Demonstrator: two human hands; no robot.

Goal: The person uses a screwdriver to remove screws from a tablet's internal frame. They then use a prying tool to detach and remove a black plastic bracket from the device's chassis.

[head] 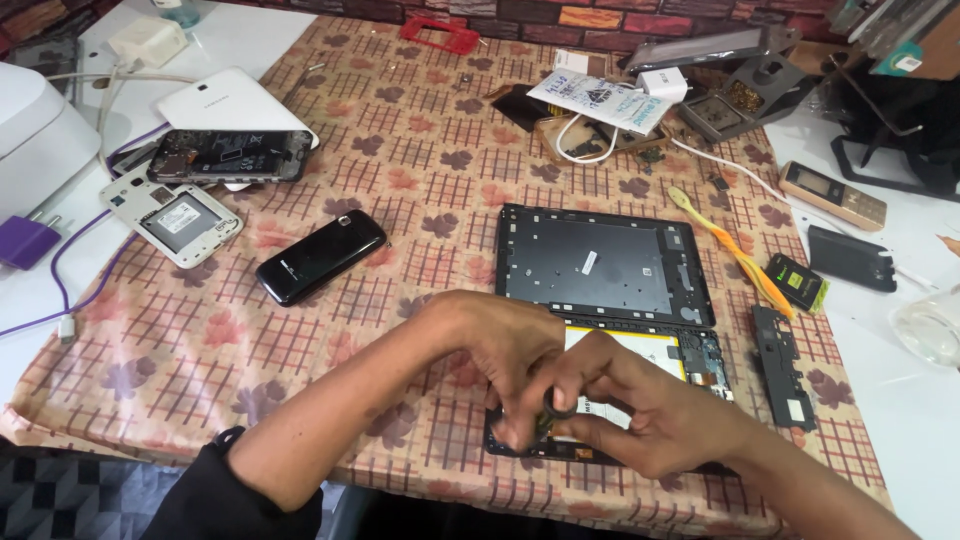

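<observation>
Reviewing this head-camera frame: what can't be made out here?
- Small dark item pinched between left hand and right hand: fingers cover it; kind unclear.
- Opened tablet: near half hidden under both hands.
- Glass: cut off by right edge.
- Either grip: fingertips overlap.

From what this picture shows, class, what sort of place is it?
Most likely a small phone and tablet repair bench. An opened tablet lies under both hands, its back frame set beside it, and dismantled phones and a charger crowd the patterned tablecloth.
</observation>
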